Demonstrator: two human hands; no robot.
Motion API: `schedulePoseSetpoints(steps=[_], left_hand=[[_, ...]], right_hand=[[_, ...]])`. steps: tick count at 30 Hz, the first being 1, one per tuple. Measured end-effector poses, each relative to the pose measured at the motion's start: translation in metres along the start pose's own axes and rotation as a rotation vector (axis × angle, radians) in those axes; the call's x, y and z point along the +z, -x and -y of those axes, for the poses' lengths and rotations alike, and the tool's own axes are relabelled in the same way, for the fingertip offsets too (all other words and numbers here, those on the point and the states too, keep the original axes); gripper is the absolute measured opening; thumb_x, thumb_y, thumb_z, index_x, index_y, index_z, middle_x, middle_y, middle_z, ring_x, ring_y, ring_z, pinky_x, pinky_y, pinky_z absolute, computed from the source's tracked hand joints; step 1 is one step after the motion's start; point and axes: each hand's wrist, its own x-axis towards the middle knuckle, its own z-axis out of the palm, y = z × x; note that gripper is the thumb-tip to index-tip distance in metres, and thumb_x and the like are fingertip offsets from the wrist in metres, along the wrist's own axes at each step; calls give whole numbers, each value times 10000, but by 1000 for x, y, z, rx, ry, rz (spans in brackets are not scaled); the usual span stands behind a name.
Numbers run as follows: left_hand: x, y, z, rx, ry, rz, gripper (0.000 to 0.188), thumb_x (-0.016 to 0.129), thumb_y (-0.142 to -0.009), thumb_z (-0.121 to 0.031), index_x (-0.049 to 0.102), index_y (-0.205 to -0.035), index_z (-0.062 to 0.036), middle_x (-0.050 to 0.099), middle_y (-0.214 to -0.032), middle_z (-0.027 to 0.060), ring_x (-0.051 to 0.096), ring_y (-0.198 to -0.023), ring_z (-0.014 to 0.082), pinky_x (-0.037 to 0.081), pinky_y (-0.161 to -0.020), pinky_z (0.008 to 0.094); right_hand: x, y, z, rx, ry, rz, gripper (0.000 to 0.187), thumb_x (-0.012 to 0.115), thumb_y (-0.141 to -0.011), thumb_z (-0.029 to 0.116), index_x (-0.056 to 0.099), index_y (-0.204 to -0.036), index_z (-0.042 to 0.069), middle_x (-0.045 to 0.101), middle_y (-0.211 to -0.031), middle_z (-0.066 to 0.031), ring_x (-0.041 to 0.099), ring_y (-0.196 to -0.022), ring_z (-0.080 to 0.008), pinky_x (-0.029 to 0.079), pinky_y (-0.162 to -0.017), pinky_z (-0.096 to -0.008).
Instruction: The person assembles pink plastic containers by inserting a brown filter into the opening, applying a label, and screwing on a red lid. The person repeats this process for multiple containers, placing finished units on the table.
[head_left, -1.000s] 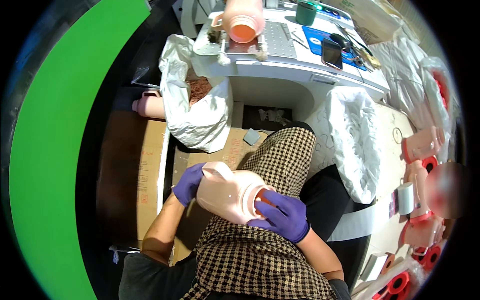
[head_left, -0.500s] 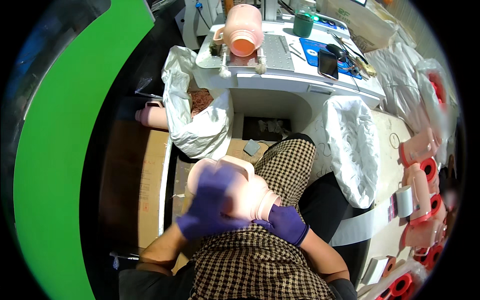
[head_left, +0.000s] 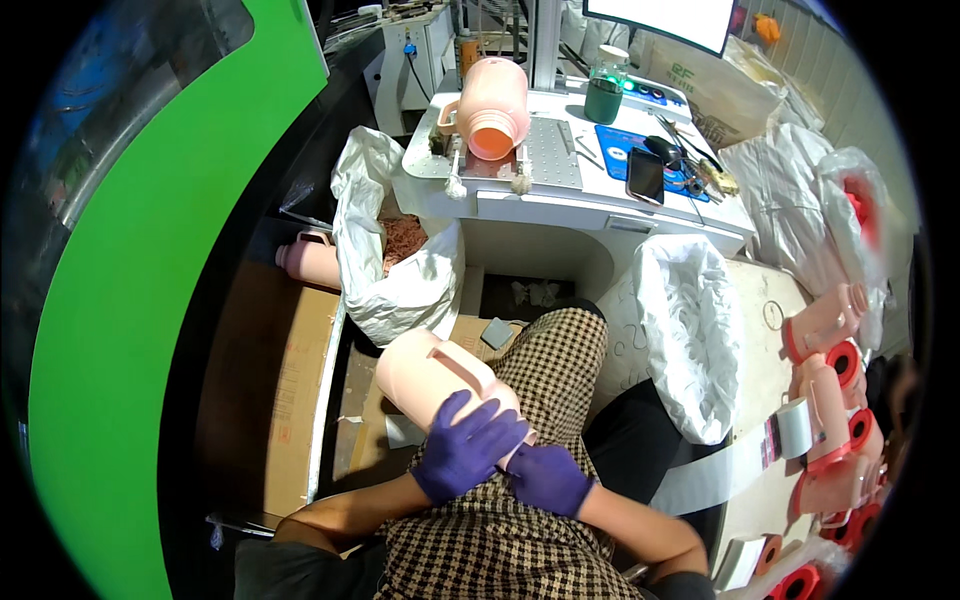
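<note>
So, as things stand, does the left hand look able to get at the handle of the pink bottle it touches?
Probably yes: the left hand lies on the pink bottle, and the handle is close ahead, with nothing visible covering it.

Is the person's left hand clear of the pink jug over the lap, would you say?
No, the gloved left hand lies directly on the pink jug, partly covering it.
</note>
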Motion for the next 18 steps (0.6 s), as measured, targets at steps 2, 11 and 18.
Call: schedulePoseSetpoints(steps=[2,11,18], left_hand=[[3,0,2,11,-53,5,420,716,-822,-274,721,-1223,-152,696,-1208,46,625,-1168,284,384,-1069,606],[-63,-45,127,-231,-173,-391,608,837,-721,-274,629,-1252,-61,593,-1182,152,574,-1123,377,431,-1032,523],[-92,-42,273,-476,53,-886,831,863,-752,-33,442,-1466,30,546,-1426,148,561,-1283,270,442,-1117,393]], right_hand=[[2,-6,0,77,349,154,268,611,-839,120,685,-1088,188,682,-852,-137,686,-695,-303,553,-580,-417],[-63,-49,17,-309,-167,-600,474,644,-909,132,570,-1373,75,676,-1232,-157,661,-1112,-337,556,-898,-436],[-134,35,-88,114,219,-876,309,737,-893,161,696,-1185,71,686,-1174,-134,670,-1043,-317,541,-934,-412]])
